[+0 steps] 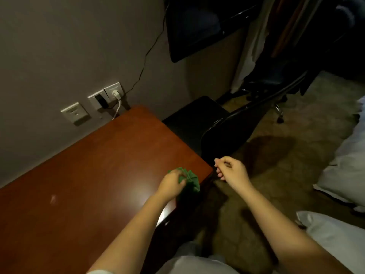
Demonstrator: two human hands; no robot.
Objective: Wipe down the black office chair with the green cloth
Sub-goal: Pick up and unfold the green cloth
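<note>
Fingers (182, 181) of the left hand (171, 182) were curled around the green cloth (191, 179) and grasped it. The cloth was crumpled and lay on the tabletop (94, 175), close to its right corner, and a part of it stuck out past the hand toward the edge. The right hand (231, 171) hovered in the air just beside that corner, above the carpet (280, 171). Its fingers (218, 173) were loosely bent and released, with nothing between them. The black chair (217, 133) stood behind the far end of the tabletop, near the right hand but apart from it, and no hand touched it. On the grey wall (59, 56), beyond the tabletop, were some sockets (106, 96) with a white cable (117, 110) plugged in. White bedding (343, 167) was visible at the right side.
</note>
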